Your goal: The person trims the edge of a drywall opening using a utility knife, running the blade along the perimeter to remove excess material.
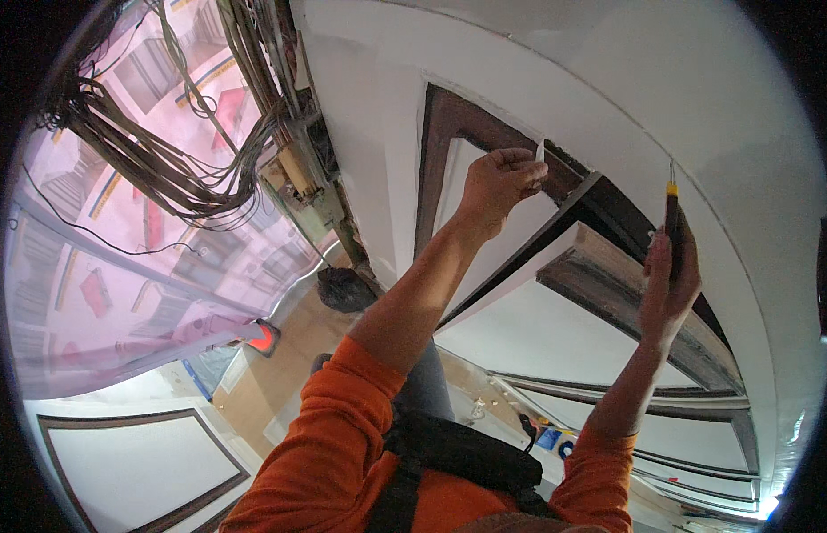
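Screwdriver (pixel 672 206): dark handle, yellow collar, thin metal tip, upright against the white ceiling (pixel 698 98); right hand (pixel 669 282) clamped round its handle. White scrap (pixel 539 151): small, thin, pinched in the closed left hand (pixel 499 184) by the dark brown trim (pixel 484 124). Hands well apart. Orange sleeves (pixel 333 435). Cable bundle (pixel 164 160) hangs far left.

place: a building interior under construction or renovation
wiring: bundles of loose cables (pixel 155 160) hang exposed
covering: translucent plastic sheeting (pixel 120 293) is draped over one side
surfaces: white recessed panels (pixel 555 338) with dark brown trim (pixel 609 298), partly unfinished
floor: bare boards (pixel 271 382) with scattered items
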`<state>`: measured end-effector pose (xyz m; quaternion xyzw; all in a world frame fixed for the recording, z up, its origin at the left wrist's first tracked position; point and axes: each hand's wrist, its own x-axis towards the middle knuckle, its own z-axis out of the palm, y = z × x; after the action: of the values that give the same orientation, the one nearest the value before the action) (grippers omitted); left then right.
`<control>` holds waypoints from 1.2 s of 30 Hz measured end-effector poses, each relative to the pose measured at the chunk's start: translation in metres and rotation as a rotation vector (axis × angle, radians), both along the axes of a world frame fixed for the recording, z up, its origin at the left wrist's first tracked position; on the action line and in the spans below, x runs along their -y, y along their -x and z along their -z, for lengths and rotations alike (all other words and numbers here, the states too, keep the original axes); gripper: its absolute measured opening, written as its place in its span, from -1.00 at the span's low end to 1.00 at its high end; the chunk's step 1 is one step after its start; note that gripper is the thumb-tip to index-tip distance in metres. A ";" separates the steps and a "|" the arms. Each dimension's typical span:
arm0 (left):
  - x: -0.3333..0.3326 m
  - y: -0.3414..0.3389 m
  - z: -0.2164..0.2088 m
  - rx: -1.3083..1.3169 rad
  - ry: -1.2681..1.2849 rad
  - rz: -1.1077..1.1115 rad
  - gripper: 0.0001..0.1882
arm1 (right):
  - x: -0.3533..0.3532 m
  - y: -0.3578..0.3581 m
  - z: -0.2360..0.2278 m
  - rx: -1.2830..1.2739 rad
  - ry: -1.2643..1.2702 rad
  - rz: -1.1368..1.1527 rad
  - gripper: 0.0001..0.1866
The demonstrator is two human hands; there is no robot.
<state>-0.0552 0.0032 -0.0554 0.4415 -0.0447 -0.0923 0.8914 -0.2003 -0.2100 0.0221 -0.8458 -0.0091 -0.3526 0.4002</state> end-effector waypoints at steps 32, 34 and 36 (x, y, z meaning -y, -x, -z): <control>-0.001 -0.012 0.019 -0.152 0.348 0.166 -0.72 | -0.068 -0.151 -0.011 -0.053 0.484 -0.166 -0.68; 0.004 -0.014 0.009 -0.192 0.349 0.156 -0.71 | -0.064 -0.151 -0.012 -0.068 0.424 -0.199 -0.69; 0.010 -0.016 0.004 -0.221 0.376 0.144 -0.69 | -0.061 -0.152 -0.014 -0.080 0.393 -0.222 -0.70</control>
<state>-0.0391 -0.0065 -0.0592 0.2503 0.0055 -0.1936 0.9486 -0.0488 -0.1489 0.0357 -0.9147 -0.1548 -0.2640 0.2641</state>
